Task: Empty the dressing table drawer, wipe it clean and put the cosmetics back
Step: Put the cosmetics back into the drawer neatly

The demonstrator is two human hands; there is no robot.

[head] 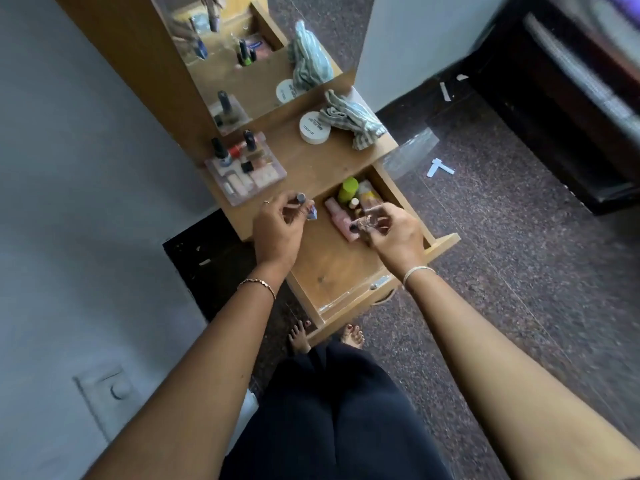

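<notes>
Head view: over the drawer, right hand pinches a glass bottle; left hand grips a tube. Loose fingertip hold could drop glass onto bottles below.

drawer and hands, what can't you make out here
- Head view: the right hand covers most of a small clear bottle; its contents cannot be told.
- Left hand: its fingers hide most of a small item.
- Drawer: back part hidden under the tabletop.
- White jar: lettering too blurred.
</notes>
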